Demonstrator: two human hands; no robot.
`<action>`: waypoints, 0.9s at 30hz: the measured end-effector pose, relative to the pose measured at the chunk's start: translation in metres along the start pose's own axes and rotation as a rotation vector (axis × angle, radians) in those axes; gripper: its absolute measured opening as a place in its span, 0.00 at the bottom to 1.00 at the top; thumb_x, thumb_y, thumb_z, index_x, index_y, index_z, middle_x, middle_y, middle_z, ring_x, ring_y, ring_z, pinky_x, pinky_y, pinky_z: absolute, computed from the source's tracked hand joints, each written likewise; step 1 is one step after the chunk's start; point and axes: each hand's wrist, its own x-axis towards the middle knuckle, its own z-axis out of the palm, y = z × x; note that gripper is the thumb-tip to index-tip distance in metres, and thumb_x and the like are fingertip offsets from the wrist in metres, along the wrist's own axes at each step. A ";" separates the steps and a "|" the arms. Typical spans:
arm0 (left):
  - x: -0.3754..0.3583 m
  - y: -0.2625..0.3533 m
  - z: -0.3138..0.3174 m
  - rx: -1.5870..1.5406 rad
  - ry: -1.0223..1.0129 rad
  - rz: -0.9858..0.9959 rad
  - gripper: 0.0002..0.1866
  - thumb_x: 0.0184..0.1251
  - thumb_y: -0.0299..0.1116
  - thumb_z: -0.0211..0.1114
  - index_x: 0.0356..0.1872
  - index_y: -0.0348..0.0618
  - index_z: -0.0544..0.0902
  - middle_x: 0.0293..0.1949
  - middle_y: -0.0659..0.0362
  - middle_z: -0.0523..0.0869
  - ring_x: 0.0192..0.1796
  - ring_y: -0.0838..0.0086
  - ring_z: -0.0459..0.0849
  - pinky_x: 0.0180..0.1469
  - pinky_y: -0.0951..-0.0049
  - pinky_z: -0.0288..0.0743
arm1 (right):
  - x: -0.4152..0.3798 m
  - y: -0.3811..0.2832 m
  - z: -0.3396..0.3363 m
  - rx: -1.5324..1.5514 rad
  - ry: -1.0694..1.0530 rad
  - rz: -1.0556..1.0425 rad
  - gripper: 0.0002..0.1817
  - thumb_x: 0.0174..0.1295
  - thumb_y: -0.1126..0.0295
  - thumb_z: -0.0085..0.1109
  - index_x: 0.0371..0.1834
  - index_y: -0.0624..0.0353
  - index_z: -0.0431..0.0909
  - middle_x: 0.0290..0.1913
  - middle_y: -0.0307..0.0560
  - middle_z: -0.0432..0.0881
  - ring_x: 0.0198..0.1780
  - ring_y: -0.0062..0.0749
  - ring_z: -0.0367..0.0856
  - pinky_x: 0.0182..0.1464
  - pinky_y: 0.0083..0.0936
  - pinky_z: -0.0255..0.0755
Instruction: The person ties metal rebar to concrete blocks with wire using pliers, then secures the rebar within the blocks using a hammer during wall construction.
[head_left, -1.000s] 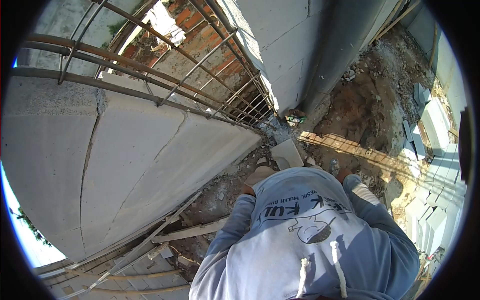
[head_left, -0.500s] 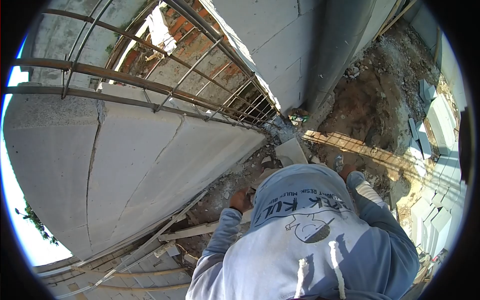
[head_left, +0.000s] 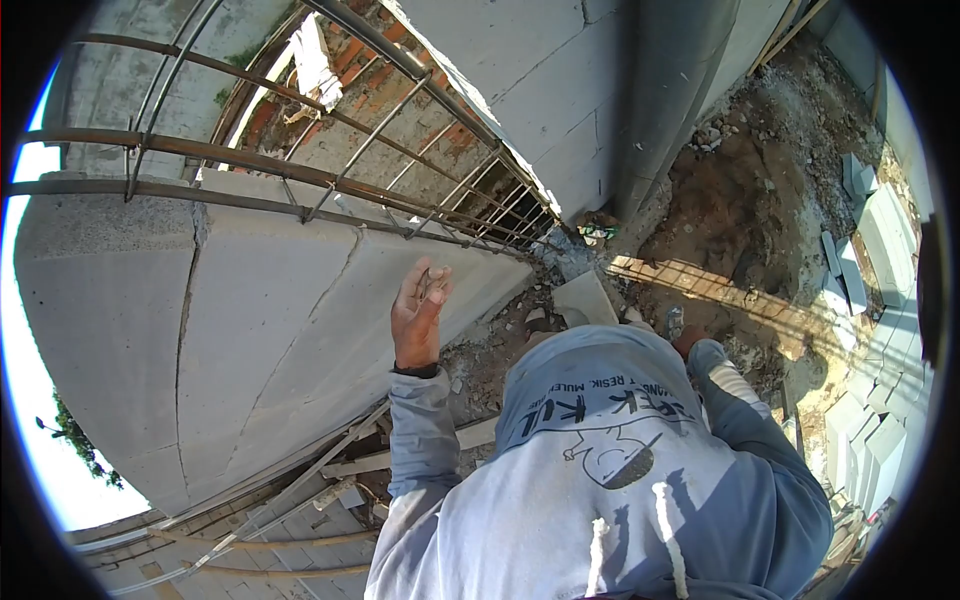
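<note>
My left hand (head_left: pixel 418 318) is raised beside the grey block wall (head_left: pixel 290 290), below the steel bar cage (head_left: pixel 340 185). Its fingers are bent toward the thumb; a thin dark line shows among the fingertips, too small to name. Low at my right side is my right hand (head_left: pixel 690 341), mostly hidden by my shirt and sleeve. At its fingers is a shiny silver-grey object (head_left: pixel 676 322) whose kind I cannot make out. A pale flat block (head_left: pixel 585 300) lies on the ground ahead of my body.
A smooth grey column (head_left: pixel 665 90) stands ahead. A wooden plank (head_left: pixel 720 290) crosses the dirt to the right. Pale blocks (head_left: pixel 870 450) are piled at the far right. Boards and poles (head_left: pixel 290 480) lie at lower left.
My left hand has risen from low beside my body, moving up and left in front of the wall. My right hand stays low with the shiny object in nearly the same place.
</note>
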 end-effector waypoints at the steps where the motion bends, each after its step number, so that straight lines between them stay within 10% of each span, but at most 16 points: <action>1: 0.005 0.005 0.001 0.002 -0.002 -0.001 0.27 0.65 0.37 0.62 0.60 0.32 0.68 0.48 0.57 0.80 0.56 0.68 0.77 0.56 0.69 0.70 | -0.003 -0.004 -0.004 -0.036 -0.013 -0.035 0.27 0.51 0.51 0.56 0.39 0.67 0.82 0.43 0.65 0.81 0.47 0.56 0.81 0.49 0.41 0.74; 7: 0.021 0.023 0.006 0.299 0.153 -0.035 0.18 0.66 0.34 0.60 0.51 0.31 0.77 0.42 0.55 0.81 0.49 0.69 0.80 0.53 0.68 0.72 | -0.002 0.000 0.004 -0.008 0.050 0.039 0.25 0.49 0.51 0.57 0.37 0.65 0.83 0.42 0.63 0.82 0.45 0.54 0.82 0.47 0.40 0.75; 10: 0.025 0.027 0.005 0.812 0.198 0.148 0.14 0.66 0.35 0.61 0.45 0.35 0.82 0.36 0.57 0.83 0.40 0.73 0.81 0.43 0.75 0.73 | 0.005 0.005 0.013 -0.070 0.036 0.047 0.26 0.48 0.50 0.57 0.36 0.65 0.83 0.43 0.61 0.82 0.45 0.52 0.82 0.47 0.40 0.76; 12: 0.032 0.036 0.010 1.167 0.248 0.607 0.13 0.66 0.35 0.60 0.44 0.37 0.83 0.28 0.55 0.83 0.30 0.68 0.79 0.36 0.72 0.72 | 0.015 0.012 0.022 -0.098 0.045 0.052 0.26 0.48 0.50 0.57 0.36 0.65 0.83 0.43 0.60 0.83 0.44 0.51 0.83 0.46 0.40 0.76; 27: 0.062 0.085 0.046 1.374 0.440 0.473 0.11 0.61 0.35 0.62 0.34 0.36 0.80 0.30 0.46 0.83 0.33 0.51 0.82 0.36 0.60 0.73 | 0.027 0.001 0.024 -0.206 -0.037 -0.162 0.21 0.52 0.60 0.50 0.41 0.63 0.82 0.47 0.61 0.81 0.49 0.55 0.80 0.52 0.40 0.74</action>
